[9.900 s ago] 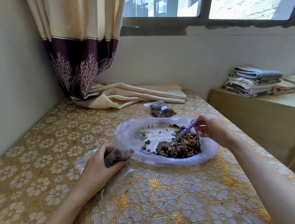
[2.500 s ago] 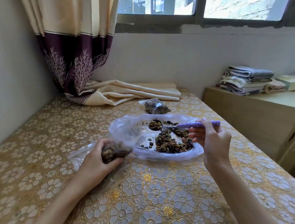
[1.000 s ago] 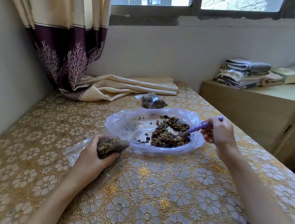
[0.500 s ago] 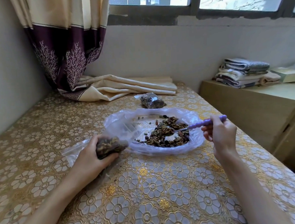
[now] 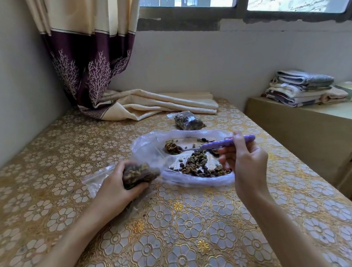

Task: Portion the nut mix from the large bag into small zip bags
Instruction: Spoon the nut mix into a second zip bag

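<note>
The worktop [image 5: 75,150] carries the large bag [image 5: 145,146], spread open just ahead of me, its remaining nut mix [image 5: 198,166] heaped near its front edge. That film is limp and slick, so I leave it lying flat. My left hand [image 5: 121,188] is clenched around the small zip bag [image 5: 138,173], soft and lumpy; I judge its mouth needs propping open. My right hand [image 5: 245,160] grasps the spoon [image 5: 222,144] by its purple handle, bowl loaded, light but easily spilled.
</note>
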A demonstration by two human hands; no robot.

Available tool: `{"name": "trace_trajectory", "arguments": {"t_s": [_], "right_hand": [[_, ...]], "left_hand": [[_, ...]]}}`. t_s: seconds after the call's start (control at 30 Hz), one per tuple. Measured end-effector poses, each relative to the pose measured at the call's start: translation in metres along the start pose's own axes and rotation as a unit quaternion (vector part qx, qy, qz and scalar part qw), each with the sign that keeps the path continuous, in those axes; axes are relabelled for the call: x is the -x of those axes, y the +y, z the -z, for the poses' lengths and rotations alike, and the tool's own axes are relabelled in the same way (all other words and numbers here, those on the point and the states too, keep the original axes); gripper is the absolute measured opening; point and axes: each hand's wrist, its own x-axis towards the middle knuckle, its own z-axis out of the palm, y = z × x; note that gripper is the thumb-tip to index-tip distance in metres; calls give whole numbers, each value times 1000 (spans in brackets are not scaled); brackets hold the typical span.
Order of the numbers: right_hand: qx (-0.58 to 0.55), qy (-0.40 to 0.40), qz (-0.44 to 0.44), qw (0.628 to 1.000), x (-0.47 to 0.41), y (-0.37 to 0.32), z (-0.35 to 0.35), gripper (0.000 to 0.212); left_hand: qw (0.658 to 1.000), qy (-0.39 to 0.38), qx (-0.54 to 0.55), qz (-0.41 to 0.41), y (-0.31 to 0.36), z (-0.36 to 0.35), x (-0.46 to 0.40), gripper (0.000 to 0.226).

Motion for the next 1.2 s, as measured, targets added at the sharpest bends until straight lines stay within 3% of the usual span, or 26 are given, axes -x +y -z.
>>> {"name": "trace_trajectory", "arguments": {"t_s": [0.17,0.3,0.4,0.5,0.77,0.87,1.03,1.2], "right_hand": [[3,-123,20,992,24,-1,-21,34],[25,-206,66,976,36,-1,-30,19],[40,-239,91,966,36,-1,-28,9],[51,-244,104,963,32,-3,-23,15],[-10,-170,79,982,10,-7,-5,15],[-22,-71,44,996,-3,-4,6,20],[66,59,42,995,-27,4,34,20],[157,91,53,982,-37,13,49,23]], "left_hand": [[1000,0,4,3,-1,0,-1,46],[1000,9,1,1,0,0,0,51],[1000,17,-1,1,0,0,0,52],[1000,18,0,-2,0,0,0,52],[1000,15,1,-2,-1,0,0,52],[1000,17,-1,0,-1,-1,0,51],[1000,16,-5,2,-1,-1,1,52],[1000,14,-2,2,-1,-1,1,53]]}}
